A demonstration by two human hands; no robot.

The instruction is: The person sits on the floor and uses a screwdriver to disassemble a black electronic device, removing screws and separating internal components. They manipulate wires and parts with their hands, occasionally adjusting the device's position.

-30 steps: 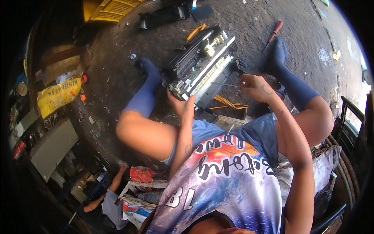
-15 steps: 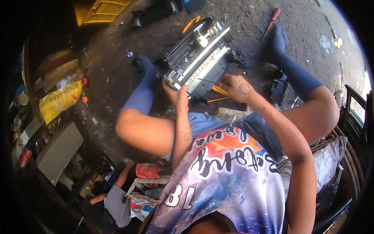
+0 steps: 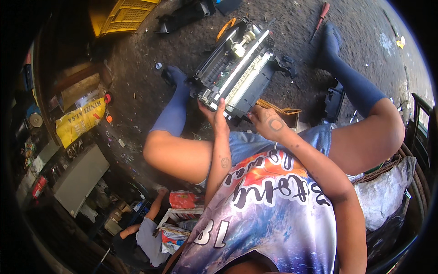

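**Hands steady a stripped printer chassis**

Both hands work the opened printer chassis (image 3: pixel 237 68), tilted between the knees above the floor (image 3: pixel 292 27). Left hand (image 3: pixel 214 114) grips its near edge; right hand (image 3: pixel 269 122) presses beside it, whether clenched I cannot tell. Judged: brace firmly, pry gently. A red-handled screwdriver (image 3: pixel 320 13) and yellow crate (image 3: pixel 123 16) lie well apart.

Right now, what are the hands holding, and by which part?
The left hand grips the near edge of the opened printer chassis, propped above the ground. The right hand rests at its near right corner; whether it grips cannot be told.
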